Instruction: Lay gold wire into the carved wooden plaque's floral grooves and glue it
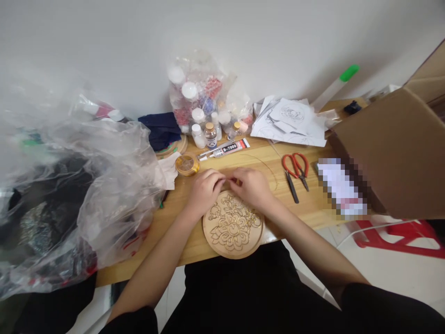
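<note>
Above the far rim of a round wooden plaque (pixel 234 232), my left hand (pixel 207 188) and my right hand (pixel 253 186) are closed in pinches, fingertips almost meeting. A thin gold wire (pixel 268 167) curves out behind my right hand over the table; the short piece between my fingertips is too small to see clearly. Raised gold wire outlines form flowers and leaves on the plaque, which rests at the table's front edge. A spool of gold wire (pixel 187 164) lies just beyond my left hand.
Red-handled pliers (pixel 299 167) and black tweezers (pixel 292 186) lie at right, near a blurred phone (pixel 342 188) and cardboard box (pixel 389 153). Behind are a glue tube (pixel 231 147), small bottles (pixel 210 134), and drawings (pixel 292 121). Clear plastic bags (pixel 118 185) crowd the left.
</note>
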Tool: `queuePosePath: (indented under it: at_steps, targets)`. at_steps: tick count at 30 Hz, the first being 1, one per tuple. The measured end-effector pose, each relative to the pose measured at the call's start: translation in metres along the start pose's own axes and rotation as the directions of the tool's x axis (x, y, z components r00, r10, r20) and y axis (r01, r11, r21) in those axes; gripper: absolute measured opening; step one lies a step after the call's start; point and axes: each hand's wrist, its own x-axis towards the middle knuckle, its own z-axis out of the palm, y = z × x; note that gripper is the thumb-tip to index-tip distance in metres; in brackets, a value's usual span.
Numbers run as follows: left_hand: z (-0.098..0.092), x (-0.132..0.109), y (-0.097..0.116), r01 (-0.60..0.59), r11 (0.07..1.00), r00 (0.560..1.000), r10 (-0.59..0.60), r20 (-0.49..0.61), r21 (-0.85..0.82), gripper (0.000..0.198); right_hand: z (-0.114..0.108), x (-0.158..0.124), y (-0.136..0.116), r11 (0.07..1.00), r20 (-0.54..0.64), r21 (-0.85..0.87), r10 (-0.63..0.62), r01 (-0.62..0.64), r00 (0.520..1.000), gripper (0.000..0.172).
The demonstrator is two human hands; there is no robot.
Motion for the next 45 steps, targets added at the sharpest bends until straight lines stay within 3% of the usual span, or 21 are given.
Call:
queuePosePath:
  at_steps: [19, 23, 30, 37, 42, 45]
  targets:
    - [0.000, -0.001, 0.001, 0.040, 0.998, 0.999, -0.040, -0.001, 0.055, 0.013, -0.001, 0.003, -0.004, 0.999, 0.003, -0.037, 0.010, -0.009, 1.000, 0.019]
    - [0.000, -0.001, 0.001, 0.036, 0.998, 0.999, -0.036, -0.019, 0.042, 0.013, -0.002, 0.007, -0.002, 0.997, 0.037, -0.073, -0.030, 0.032, 0.999, 0.020]
    - [0.000, -0.001, -0.003, 0.013, 0.993, 0.995, -0.002, -0.098, 0.114, 0.010, -0.008, 0.013, 0.012, 0.941, 0.113, -0.297, -0.133, 0.161, 0.985, 0.022]
    - [0.002, -0.001, -0.005, -0.019, 0.990, 0.996, 0.031, -0.083, 0.143, 0.010, -0.009, 0.016, 0.018, 0.924, 0.124, -0.326, -0.166, 0.198, 0.978, 0.024]
    - [0.001, 0.000, -0.004, -0.019, 0.991, 0.997, 0.028, -0.065, 0.133, 0.011, -0.010, 0.013, 0.015, 0.943, 0.131, -0.295, -0.120, 0.154, 0.984, 0.023]
    - [0.000, 0.000, -0.004, -0.020, 0.992, 0.999, 0.026, -0.048, 0.121, 0.012, -0.027, 0.003, 0.019, 0.969, 0.046, -0.247, 0.015, -0.003, 0.999, 0.021]
